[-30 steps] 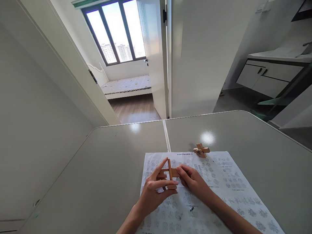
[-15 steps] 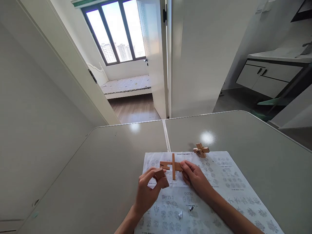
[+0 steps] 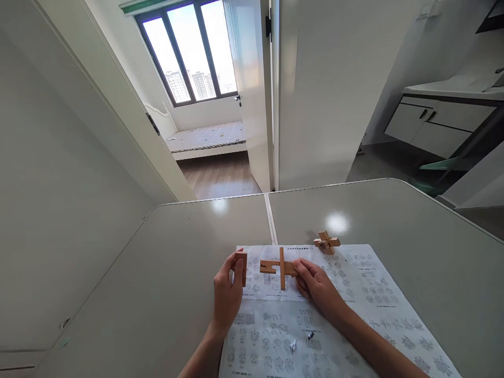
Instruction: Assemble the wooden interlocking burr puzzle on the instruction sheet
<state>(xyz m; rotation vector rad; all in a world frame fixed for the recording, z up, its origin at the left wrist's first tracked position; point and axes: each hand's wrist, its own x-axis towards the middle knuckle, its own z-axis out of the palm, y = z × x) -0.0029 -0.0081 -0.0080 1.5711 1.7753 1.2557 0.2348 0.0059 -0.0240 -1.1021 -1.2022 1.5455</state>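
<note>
Between the thumb and fingers of my right hand point(image 3: 315, 278) is the right end of a notched wooden puzzle piece point(image 3: 268, 266), held level above the paper. A second, narrow wooden piece point(image 3: 282, 269) stands crosswise through it, and a cut-out slot shows left of the crossing. To the left, my left hand point(image 3: 229, 286) pinches another wooden puzzle piece point(image 3: 244, 269), turned upright and apart from the crossed pair. The fingers hide part of it. Under both hands lies a printed sheet point(image 3: 271, 315) covered with small puzzle drawings.
An assembled wooden burr puzzle point(image 3: 326, 243) sits at the sheet's top edge, right of centre. Two small scraps, a white one point(image 3: 293, 345) and a dark one point(image 3: 311, 335), rest on the sheet. The grey table point(image 3: 157, 283) has a seam and a rounded far edge.
My left hand has moved left, away from the crossed pieces, and turned its piece from tilted to upright. My right hand holds the crossed pair almost where it was.
</note>
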